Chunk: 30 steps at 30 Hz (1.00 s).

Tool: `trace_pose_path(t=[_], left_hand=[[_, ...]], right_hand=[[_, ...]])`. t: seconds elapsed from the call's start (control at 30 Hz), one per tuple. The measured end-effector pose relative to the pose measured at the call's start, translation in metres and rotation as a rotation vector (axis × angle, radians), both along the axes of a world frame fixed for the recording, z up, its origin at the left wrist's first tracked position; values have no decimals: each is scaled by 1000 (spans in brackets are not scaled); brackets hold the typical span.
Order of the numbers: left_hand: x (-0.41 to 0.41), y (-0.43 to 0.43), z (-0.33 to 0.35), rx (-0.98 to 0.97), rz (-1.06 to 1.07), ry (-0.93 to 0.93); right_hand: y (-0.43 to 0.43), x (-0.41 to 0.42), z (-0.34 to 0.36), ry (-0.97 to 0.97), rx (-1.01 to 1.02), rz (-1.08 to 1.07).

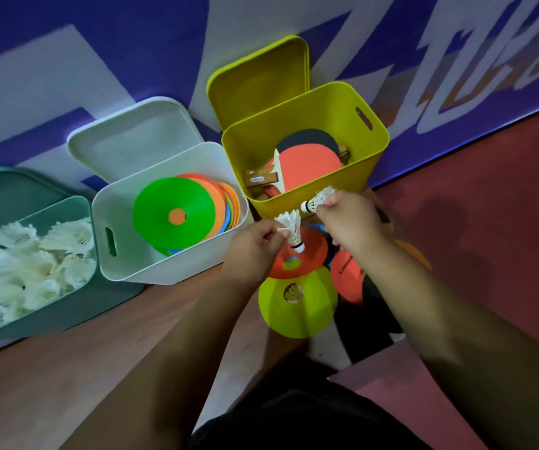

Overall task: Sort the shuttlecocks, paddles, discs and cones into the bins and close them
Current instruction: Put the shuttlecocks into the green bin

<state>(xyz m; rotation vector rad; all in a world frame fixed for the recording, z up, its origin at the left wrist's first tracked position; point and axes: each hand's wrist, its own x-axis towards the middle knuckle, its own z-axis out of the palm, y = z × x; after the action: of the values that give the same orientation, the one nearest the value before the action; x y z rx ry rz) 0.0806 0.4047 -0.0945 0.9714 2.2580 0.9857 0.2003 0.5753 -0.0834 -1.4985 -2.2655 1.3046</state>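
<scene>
Shuttlecock (291,229), white-feathered, cork down, pinched in left hand (255,246), second shuttlecock (317,200) gripped in right hand (347,220)

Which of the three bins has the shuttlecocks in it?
The dull green bin on the far left, full of white shuttlecocks. The white bin holds coloured discs; the yellow bin holds paddles.

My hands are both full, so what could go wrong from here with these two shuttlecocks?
The left hand and right hand hold white feathered shuttlecocks beside the yellow plastic bin of paddles; the teal plastic bin of shuttlecocks sits far left, so a misdrop seems possible.
The left fingers pinch feathers, which may bend.
Another shuttlecock shows through the hole in the lime plastic cone and could be overlooked.
</scene>
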Motion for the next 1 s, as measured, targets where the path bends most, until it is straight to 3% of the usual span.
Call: trace_pose_path(t=[0.43,0.73,1.0], left_hand=[[-43,-168,49,100,518,11],[-63,-296,69,144,832,-37],[-113,-378,77,238,954,-31]], right_hand=[[-129,-115,47,273,-25,394],[-243,-189,69,238,-80,630],[-310,-257,85,416,10,614]])
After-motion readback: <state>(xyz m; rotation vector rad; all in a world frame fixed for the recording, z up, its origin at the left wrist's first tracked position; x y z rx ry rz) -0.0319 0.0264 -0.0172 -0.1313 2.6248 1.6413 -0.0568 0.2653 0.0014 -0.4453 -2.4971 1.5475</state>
